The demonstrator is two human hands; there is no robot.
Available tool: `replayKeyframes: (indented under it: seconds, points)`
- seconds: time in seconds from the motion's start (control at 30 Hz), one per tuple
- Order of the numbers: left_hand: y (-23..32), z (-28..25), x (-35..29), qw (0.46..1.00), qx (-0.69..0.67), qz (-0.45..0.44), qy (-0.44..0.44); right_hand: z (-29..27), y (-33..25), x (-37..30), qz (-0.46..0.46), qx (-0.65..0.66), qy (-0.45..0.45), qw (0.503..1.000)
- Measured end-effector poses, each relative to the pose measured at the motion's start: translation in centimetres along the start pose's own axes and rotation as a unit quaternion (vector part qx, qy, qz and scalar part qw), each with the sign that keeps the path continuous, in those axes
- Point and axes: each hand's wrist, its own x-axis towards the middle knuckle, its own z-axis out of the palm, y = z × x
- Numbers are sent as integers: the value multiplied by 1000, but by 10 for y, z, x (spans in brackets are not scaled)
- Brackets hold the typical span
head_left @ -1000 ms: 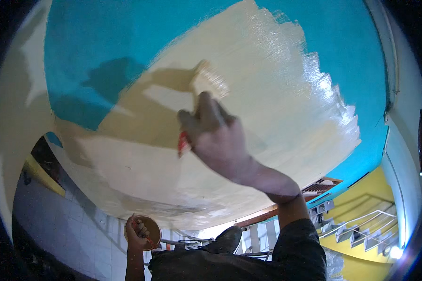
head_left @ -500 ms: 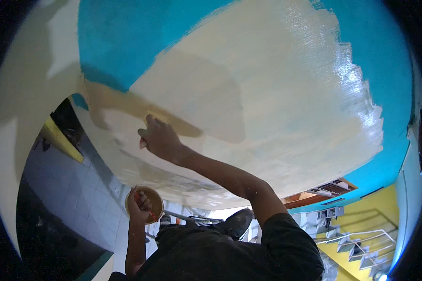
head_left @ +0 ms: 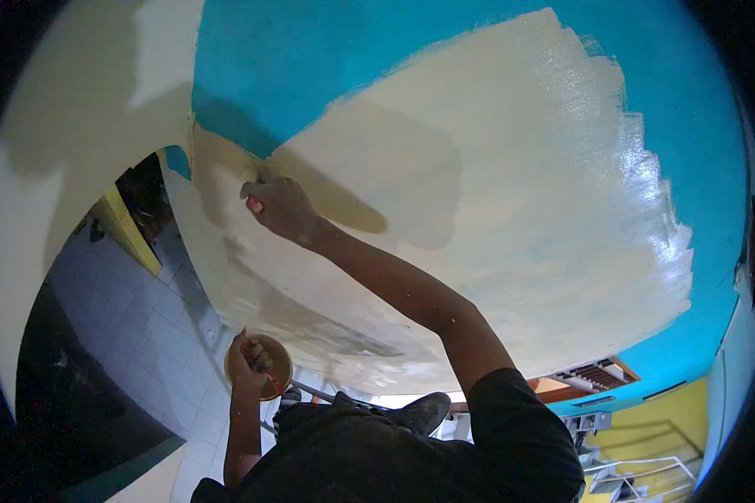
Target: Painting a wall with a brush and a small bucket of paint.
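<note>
Right hand [head_left: 285, 211]: curled snug round red-handled brush [head_left: 254, 204]
Left hand [head_left: 248, 365]: clamped on tub [head_left: 278, 355]
Cream paint [head_left: 520, 168]: going over teal wall [head_left: 310, 50], I reckon
Next stroke: probably wants steady pressure

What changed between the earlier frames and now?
The right hand carried the brush left and down across the cream patch, to near the blue area's lower corner. Nothing was visibly grasped or released; the left hand still holds the bucket.

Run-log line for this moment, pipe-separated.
right hand: gripping brush at wall | left hand: holding bucket | wall: cream area bordering turquoise, glossy along right edge
</note>
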Motion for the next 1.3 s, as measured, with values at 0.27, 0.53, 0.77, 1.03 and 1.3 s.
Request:
replayKeyframes:
  seconds: [0.27, 0.53, 0.77, 1.03, 1.3]
  points:
    - [-3, 7, 5, 1000, 12, -13, 1, -116, -5, 44, 20, -191, 8, 981]
    - [-11, 66, 17, 996, 11, -69, -51, -258, -77, 67, -49, -336, 72, 938]
    - [-8, 58, 16, 996, 27, -59, -60, -311, -167, 76, -14, -373, 112, 921]
    - [-1, 53, 17, 999, 12, -22, -29, -247, -66, 48, -61, -578, -34, 813]
    - [7, 37, 14, 998, 6, -15, -66, -61, -26, 8, -50, -268, -115, 955]
